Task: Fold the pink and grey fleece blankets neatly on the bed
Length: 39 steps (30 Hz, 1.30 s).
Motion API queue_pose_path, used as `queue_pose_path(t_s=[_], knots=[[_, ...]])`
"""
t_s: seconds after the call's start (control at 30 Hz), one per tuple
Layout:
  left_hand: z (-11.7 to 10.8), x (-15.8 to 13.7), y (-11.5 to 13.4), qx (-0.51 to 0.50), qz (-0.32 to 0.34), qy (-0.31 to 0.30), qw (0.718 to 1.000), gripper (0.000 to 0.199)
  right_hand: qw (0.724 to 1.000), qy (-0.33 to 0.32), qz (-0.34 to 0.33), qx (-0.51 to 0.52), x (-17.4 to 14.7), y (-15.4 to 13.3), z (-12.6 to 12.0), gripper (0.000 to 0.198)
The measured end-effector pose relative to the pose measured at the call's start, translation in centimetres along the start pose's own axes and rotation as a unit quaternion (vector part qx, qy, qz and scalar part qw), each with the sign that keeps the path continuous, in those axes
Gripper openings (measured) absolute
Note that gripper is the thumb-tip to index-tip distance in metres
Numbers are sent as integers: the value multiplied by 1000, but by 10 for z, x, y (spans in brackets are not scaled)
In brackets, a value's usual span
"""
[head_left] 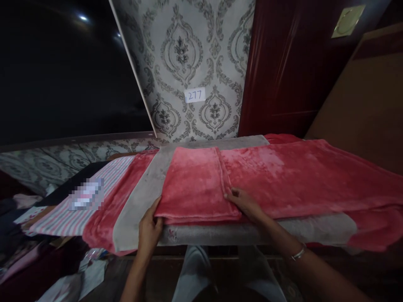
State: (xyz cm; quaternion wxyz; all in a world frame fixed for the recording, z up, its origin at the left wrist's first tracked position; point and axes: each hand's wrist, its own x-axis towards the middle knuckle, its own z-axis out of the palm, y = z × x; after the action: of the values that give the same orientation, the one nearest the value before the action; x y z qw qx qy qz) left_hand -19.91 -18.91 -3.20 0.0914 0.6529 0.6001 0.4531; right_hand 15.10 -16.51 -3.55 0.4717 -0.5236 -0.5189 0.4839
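Note:
A plush red blanket or throw [192,180] lies on the work surface, its left part folded over into a neat rectangle of several layers. At the near left corner of that rectangle, my left hand [150,225] grips the edge, thumb toward the top. My right hand [246,204] pinches the folded layer's right edge near the front. The blanket's longer flat part [296,178] stretches away to the right of this hand. Beneath lies a grey plush cloth [135,201], with more red fabric [102,222] under it. The fingertips of both hands are partly hidden by the fabric.
Striped cloth [63,218] covers the surface's left end, with a blurred item on it. A large dark screen [69,75] stands behind at left. Patterned wall [201,50] bears a paper marked 277 [194,95]. Cardboard [368,100] leans at right; clothes [28,256] lie lower left.

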Motion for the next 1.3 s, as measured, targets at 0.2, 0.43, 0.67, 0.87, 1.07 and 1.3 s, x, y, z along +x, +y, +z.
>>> queue_pose_path(t_s=[0.2, 0.43, 0.67, 0.87, 1.07, 1.3], knots=[[-4, -1, -1, -30, -16, -2, 999, 53, 1000, 10, 4, -8, 1, 4, -3, 32], [-8, 1, -1, -46, -9, -38, 998, 51, 1000, -11, -22, -6, 5, -2, -5, 30], [-41, 14, -3, -16, -14, -32, 999, 48, 949, 104, -106, -276, 37, -18, -23, 62], [-7, 49, 56, 115, 156, -33, 980, 52, 867, 84, -157, -465, 76, -54, 23, 72], [57, 53, 66, 306, 109, -209, 922, 62, 826, 31, -100, -553, 86, -40, 52, 69], [49, 53, 59, 331, 46, -290, 897, 68, 823, 37, -90, -560, 84, -29, 52, 69]])
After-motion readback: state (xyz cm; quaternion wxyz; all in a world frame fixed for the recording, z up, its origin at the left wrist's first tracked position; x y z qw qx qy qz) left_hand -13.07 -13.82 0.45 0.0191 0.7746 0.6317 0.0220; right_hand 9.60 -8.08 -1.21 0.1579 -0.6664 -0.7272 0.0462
